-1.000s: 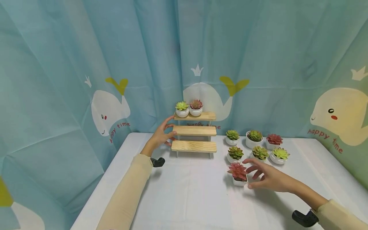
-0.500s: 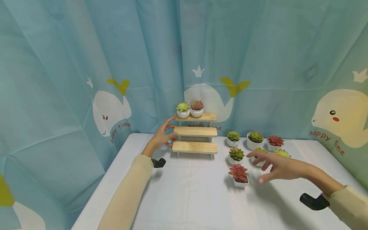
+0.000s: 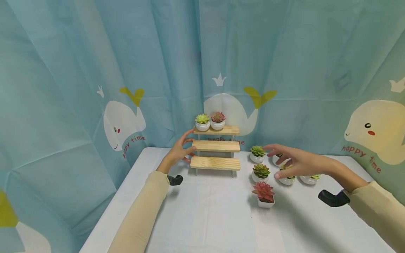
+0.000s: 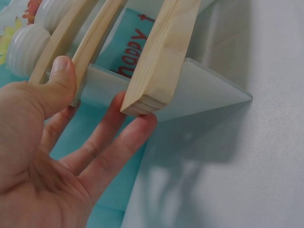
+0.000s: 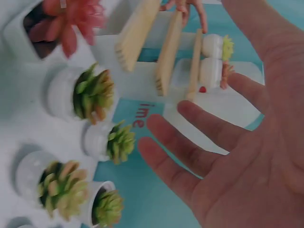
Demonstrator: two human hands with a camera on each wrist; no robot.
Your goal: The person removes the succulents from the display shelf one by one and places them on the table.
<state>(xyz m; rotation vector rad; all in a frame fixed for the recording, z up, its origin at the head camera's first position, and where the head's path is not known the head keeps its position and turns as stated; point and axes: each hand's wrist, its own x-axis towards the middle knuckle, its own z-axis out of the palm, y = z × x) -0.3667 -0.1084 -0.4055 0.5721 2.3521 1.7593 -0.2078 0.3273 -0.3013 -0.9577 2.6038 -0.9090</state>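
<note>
A three-tier wooden shelf stand [image 3: 216, 146] stands at the back of the table. My left hand [image 3: 177, 151] holds its left end; in the left wrist view the thumb lies on the middle board and fingertips [image 4: 135, 127] meet the end of the lowest board [image 4: 159, 61]. On the top tier sit a green succulent [image 3: 202, 122] and a reddish one [image 3: 217, 120] in white pots. My right hand [image 3: 300, 162], fingers spread and holding nothing, hovers over the potted succulents at right. It hides part of them. Nearest its fingertips are a back green succulent [image 3: 257, 153] and another green succulent [image 3: 261, 172].
A red succulent in a square white pot [image 3: 264, 194] stands at the front of the group. Partly hidden potted succulents [image 3: 309, 179] stand under the right hand. Behind the white-covered table [image 3: 202, 218] hangs a blue whale-print curtain [image 3: 171, 70].
My right hand has moved from beside the front red succulent, first back to the right, then farther over the rear pots. The left hand has stayed at the stand.
</note>
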